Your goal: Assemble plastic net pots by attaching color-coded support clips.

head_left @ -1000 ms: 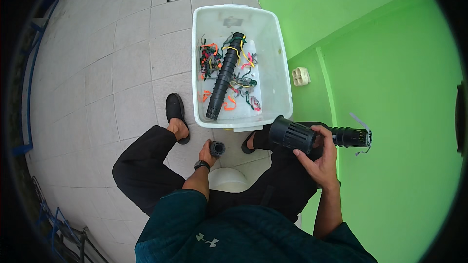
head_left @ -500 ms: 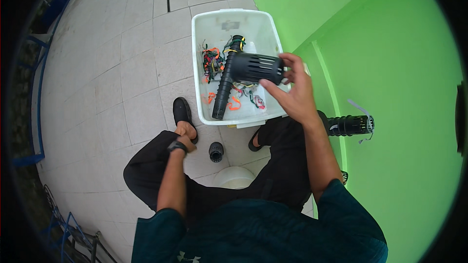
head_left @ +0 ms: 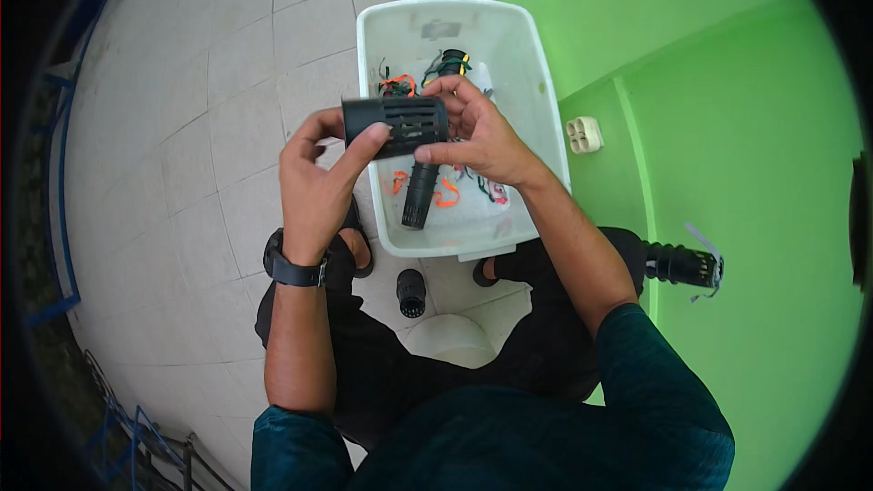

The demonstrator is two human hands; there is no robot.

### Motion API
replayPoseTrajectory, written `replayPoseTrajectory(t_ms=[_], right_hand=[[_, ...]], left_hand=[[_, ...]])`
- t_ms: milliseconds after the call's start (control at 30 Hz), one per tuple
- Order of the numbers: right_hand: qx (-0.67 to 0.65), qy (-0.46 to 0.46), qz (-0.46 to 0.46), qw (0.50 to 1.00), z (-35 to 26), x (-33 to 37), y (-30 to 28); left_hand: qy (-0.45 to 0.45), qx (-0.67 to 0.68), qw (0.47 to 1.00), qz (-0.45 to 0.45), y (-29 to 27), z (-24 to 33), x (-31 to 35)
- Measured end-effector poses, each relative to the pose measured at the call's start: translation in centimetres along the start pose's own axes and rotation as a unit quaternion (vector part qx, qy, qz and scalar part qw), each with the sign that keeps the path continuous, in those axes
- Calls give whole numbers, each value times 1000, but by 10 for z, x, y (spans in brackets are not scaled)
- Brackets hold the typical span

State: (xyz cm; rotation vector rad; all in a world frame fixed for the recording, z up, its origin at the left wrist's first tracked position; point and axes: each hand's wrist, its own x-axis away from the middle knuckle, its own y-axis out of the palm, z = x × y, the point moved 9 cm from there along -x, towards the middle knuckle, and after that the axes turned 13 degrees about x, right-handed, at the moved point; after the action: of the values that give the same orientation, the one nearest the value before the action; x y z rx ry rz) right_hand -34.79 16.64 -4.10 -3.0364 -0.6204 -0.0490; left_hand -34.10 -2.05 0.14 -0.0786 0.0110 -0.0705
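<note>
Left hand (head_left: 316, 177) raised, joining right hand (head_left: 485, 144) on slotted black plastic cylinder (head_left: 414, 120).

Pale grey tiles make up the floor (head_left: 245, 64); a translucent white tub (head_left: 520, 145) stands on it; nearer, a small black slotted cup (head_left: 411, 294) rests on the tiles, just beside a pale rounded object (head_left: 450, 338); black slippers (head_left: 366, 256) are planted on the floor near the tub's close end; on the tub's bottom, a ribbed black tube (head_left: 418, 198) lies lengthwise, partly hidden, with orange strips (head_left: 446, 193) and other coloured strips (head_left: 397, 87) scattered around it.
</note>
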Motion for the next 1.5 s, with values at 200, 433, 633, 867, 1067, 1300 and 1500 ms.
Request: replayPoseTrajectory(t_ms=[200, 433, 633, 867, 1067, 1300, 1500], right_hand=[[38, 173, 4, 984, 132, -38, -63], [505, 417, 68, 752, 388, 52, -100], [482, 450, 197, 725, 368, 60, -129], [371, 293, 65, 879, 148, 5, -144], [-3, 124, 159, 980, 23, 32, -122], [-259, 47, 72, 962, -18, 28, -103], [-166, 84, 88, 979, -25, 36, -110]], left_hand=[[-145, 282, 948, -30, 14, -33, -20], [-150, 381, 912, 26, 23, -35, -28], [-159, 372, 915, -5, 35, -34, -35], [-157, 452, 878, -35, 39, -30, -44], [-130, 447, 878, -112, 58, -25, -49], [-141, 426, 883, -135, 78, -14, -44], [-238, 194, 941, -140, 95, -33, -44]])
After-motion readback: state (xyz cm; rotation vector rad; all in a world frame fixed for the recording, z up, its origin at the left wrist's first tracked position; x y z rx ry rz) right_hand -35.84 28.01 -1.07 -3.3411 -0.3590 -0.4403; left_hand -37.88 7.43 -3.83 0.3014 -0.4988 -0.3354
